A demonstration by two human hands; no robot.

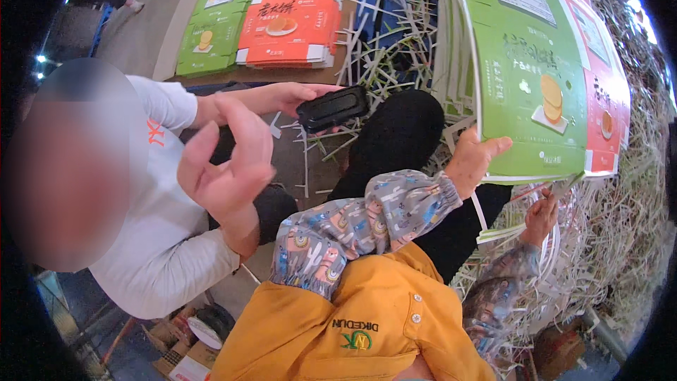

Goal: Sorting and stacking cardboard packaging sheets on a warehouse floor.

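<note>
My left hand [474, 161] grips the lower left corner of a stack of printed cardboard box sheets [515, 109], thumb on the front face. The sheets carry green and red panels with pictures of round cakes and stand tilted up before me. Below their bottom edge, my right hand [540, 219] is closed, fingers pinched near a thin greyish piece [566, 185] that I cannot make out. Patterned sleeve covers are on both my forearms.
At my left a person in a white top [162, 261] holds a black phone-like object [333, 109] and raises the other hand [229, 162]. Flat stacks of green sheets [220, 25] and red sheets [293, 17] lie beyond. Paper scrap strips [599, 261] pile up on the right.
</note>
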